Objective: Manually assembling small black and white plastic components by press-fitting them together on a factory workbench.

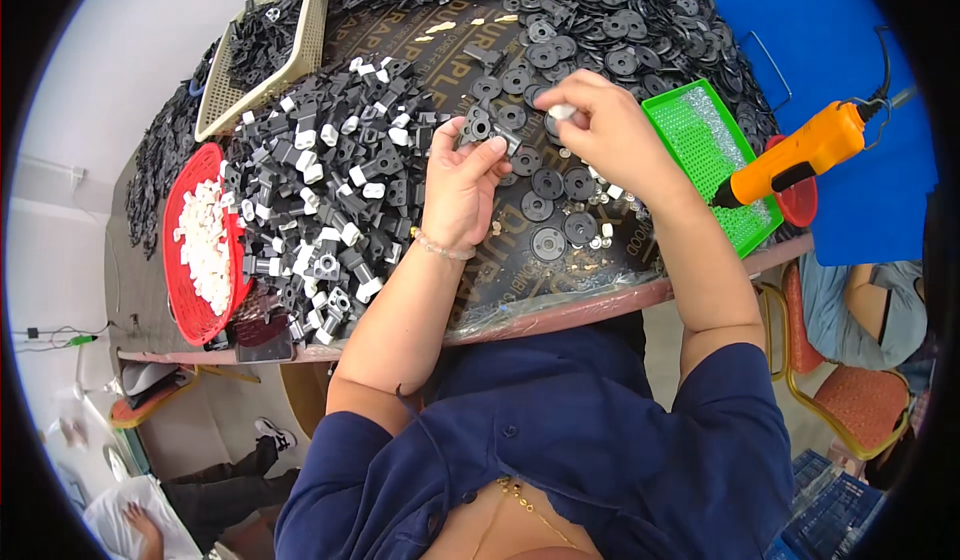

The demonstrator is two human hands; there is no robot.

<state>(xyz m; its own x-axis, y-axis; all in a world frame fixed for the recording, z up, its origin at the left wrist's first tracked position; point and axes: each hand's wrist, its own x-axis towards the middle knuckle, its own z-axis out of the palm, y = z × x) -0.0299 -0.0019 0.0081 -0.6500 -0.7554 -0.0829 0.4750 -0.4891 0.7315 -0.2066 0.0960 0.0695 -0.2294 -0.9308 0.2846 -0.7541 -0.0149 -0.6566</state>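
Note:
My left hand (462, 185), with a beaded bracelet on its wrist, is closed on a black plastic part (482, 128) that has a round hole. Just to the right, my right hand (600, 125) pinches a small white plastic piece (562, 112) between thumb and fingers, apart from the black part. Several black discs (547, 183) with centre holes lie on the dark table under and between my hands. A big pile of black parts with white caps (340, 180) spreads to the left of my left hand. Small white pieces (600, 242) lie near the discs.
A red basket (172, 230) of white pieces stands left. Behind it is a cream basket (312, 35) of black parts. On the right, an orange electric screwdriver (800, 155) leans over a green tray (700, 150) of screws. Black discs are heaped at the back (625, 20). Other people sit nearby.

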